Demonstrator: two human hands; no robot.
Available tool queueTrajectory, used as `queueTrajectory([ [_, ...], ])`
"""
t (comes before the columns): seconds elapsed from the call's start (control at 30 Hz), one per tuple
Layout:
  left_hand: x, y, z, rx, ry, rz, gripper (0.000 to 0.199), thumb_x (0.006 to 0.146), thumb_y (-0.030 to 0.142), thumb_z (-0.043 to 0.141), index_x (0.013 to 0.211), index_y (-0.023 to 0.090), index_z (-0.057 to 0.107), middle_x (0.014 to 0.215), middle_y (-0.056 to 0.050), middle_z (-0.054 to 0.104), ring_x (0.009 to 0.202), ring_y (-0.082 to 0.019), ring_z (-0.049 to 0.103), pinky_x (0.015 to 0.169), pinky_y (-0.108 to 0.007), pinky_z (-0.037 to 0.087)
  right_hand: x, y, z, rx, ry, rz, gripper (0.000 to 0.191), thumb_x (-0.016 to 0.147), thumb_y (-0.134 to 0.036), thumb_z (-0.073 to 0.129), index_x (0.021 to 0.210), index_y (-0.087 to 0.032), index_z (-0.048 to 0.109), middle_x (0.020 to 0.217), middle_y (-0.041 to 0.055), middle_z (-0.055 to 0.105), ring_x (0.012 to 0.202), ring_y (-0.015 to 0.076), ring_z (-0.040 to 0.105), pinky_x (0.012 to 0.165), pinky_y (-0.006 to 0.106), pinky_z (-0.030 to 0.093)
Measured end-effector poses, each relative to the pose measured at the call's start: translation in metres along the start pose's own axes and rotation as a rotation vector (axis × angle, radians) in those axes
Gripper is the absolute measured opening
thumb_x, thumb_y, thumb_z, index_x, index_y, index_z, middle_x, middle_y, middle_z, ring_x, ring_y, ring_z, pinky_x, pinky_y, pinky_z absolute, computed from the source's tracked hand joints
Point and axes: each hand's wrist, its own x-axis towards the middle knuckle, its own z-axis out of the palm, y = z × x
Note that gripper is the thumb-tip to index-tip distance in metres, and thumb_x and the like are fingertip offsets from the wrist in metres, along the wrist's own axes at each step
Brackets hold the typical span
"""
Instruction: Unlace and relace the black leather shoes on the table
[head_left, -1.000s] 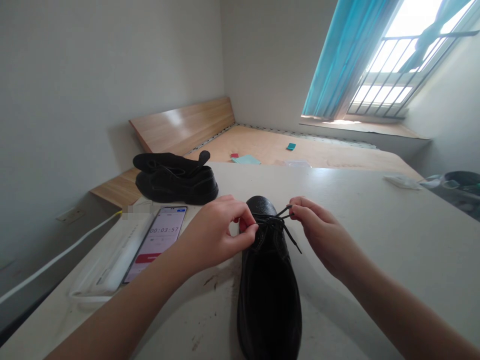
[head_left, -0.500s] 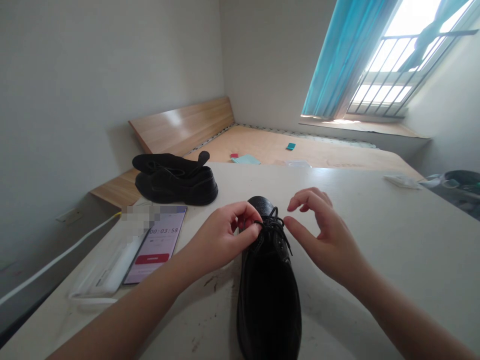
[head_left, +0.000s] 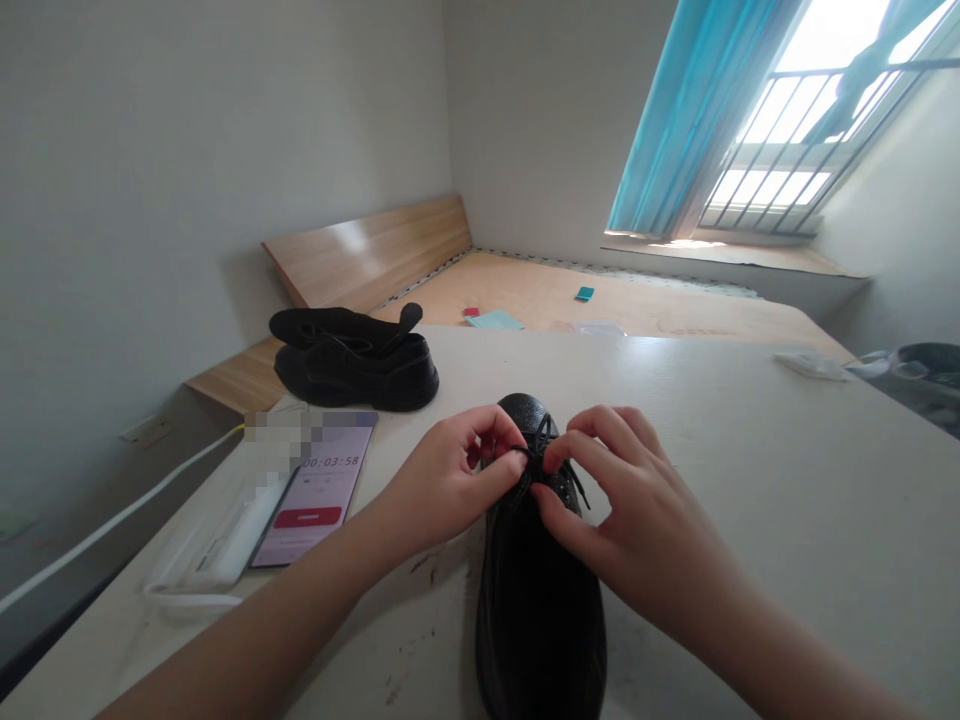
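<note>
Head view: left hand (head_left: 442, 480) and right hand (head_left: 634, 520) both pinch in on the black lace (head_left: 544, 445) at the shoe's eyelets, fingers curled closed, grip partly hidden. Black leather shoe (head_left: 536, 600) lies on the white table (head_left: 750, 480); phone timer (head_left: 315, 490) and another black shoe (head_left: 356, 370) sit left of it.

Shoe (head_left: 540, 600) black, laces (head_left: 576, 495) black, curtain (head_left: 682, 120) turquoise, phone screen (head_left: 330, 470) pale pink with red button (head_left: 307, 517)

The worktop (head_left: 675, 400) carried a stacked pair of black leather shoes (head_left: 352, 365) and a smartphone (head_left: 319, 490) showing a timer at 00:03:58, just beside a white plastic sleeve (head_left: 214, 540). Beyond lay a wooden bed platform (head_left: 367, 250), below a barred window (head_left: 795, 130) with a teal curtain (head_left: 690, 120).
</note>
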Motion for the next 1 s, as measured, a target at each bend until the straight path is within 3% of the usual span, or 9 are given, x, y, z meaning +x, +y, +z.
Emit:
queueTrajectory([
  [0.13,0.0,0.0,0.0,-0.001,0.012,-0.001,0.008,0.079,0.025,0.056,0.077,0.017,0.058,0.068,0.003,0.054,0.064,-0.011,0.049,0.057,-0.023,0.038,0.0,-0.001,0.0,-0.142,0.094,-0.091,0.006,0.082,-0.018,0.056,0.077,-0.018,0.06,0.088,0.0098,0.057,0.087,0.025,0.049,0.074,0.042,0.046],
  [0.27,0.001,0.0,0.001,-0.029,0.022,-0.014,0.008,0.078,0.024,0.055,0.076,0.017,0.057,0.067,0.003,0.054,0.063,-0.01,0.049,0.055,-0.022,0.038,-0.004,-0.003,-0.004,-0.23,0.173,-0.295,0.01,0.076,-0.013,0.057,0.068,-0.019,0.058,0.082,0.009,0.06,0.086,0.0244,0.05,0.071,0.037,0.046],
  [0.37,0.002,0.001,0.002,-0.057,0.026,-0.026,0.008,0.077,0.024,0.055,0.076,0.017,0.057,0.066,0.004,0.054,0.062,-0.01,0.049,0.055,-0.022,0.039,-0.007,-0.005,-0.01,-0.165,0.125,-0.487,0.01,0.073,-0.014,0.057,0.066,-0.021,0.055,0.079,0.0063,0.061,0.085,0.0223,0.051,0.068,0.034,0.045],
  [0.43,0.001,0.002,0.002,-0.064,0.028,-0.024,0.007,0.077,0.024,0.055,0.075,0.017,0.057,0.066,0.003,0.054,0.062,-0.01,0.049,0.055,-0.022,0.038,-0.007,-0.005,-0.013,-0.054,0.037,-0.512,0.007,0.074,-0.018,0.057,0.069,-0.021,0.055,0.079,0.0061,0.061,0.083,0.0221,0.052,0.067,0.035,0.045],
  [0.57,0.001,0.003,0.001,-0.057,0.027,0.0,0.006,0.075,0.023,0.056,0.073,0.017,0.057,0.065,0.003,0.054,0.062,-0.011,0.049,0.055,-0.022,0.038,0.002,0.01,-0.012,0.203,0.01,-0.243,0.011,0.086,-0.023,0.05,0.077,-0.02,0.055,0.081,0.0059,0.057,0.079,0.02,0.05,0.069,0.036,0.044],
  [0.67,0.0,0.003,0.001,-0.051,0.02,0.036,0.002,0.072,0.018,0.056,0.071,0.017,0.056,0.064,0.004,0.054,0.063,-0.01,0.049,0.058,-0.023,0.039,0.01,0.028,-0.002,0.258,0.025,0.022,0.023,0.096,-0.025,0.04,0.096,-0.022,0.063,0.096,0.0067,0.056,0.096,0.0209,0.05,0.086,0.04,0.041],
  [0.73,0.0,0.003,0.001,-0.041,0.019,0.059,0.002,0.07,0.016,0.055,0.07,0.017,0.056,0.065,0.004,0.054,0.063,-0.01,0.049,0.059,-0.023,0.039,0.012,0.036,0.006,0.315,-0.049,0.129,0.03,0.098,-0.033,0.038,0.108,-0.025,0.064,0.109,0.0074,0.055,0.11,0.0227,0.046,0.097,0.044,0.037],
  [0.87,-0.001,0.002,0.0,-0.016,0.016,0.071,0.003,0.069,0.015,0.055,0.07,0.017,0.056,0.066,0.004,0.054,0.063,-0.01,0.048,0.059,-0.023,0.038,0.013,0.037,0.019,0.454,-0.184,0.188,0.029,0.095,-0.04,0.044,0.103,-0.026,0.068,0.117,0.0072,0.052,0.119,0.0236,0.042,0.105,0.047,0.031],
  [1.0,-0.001,0.001,0.0,-0.003,0.014,0.071,0.001,0.07,0.016,0.056,0.07,0.017,0.055,0.066,0.004,0.054,0.063,-0.01,0.047,0.059,-0.024,0.038,0.016,0.03,0.021,0.624,-0.154,0.231,0.021,0.089,-0.039,0.055,0.091,-0.024,0.069,0.11,0.0065,0.056,0.115,0.0226,0.048,0.105,0.044,0.031],
])
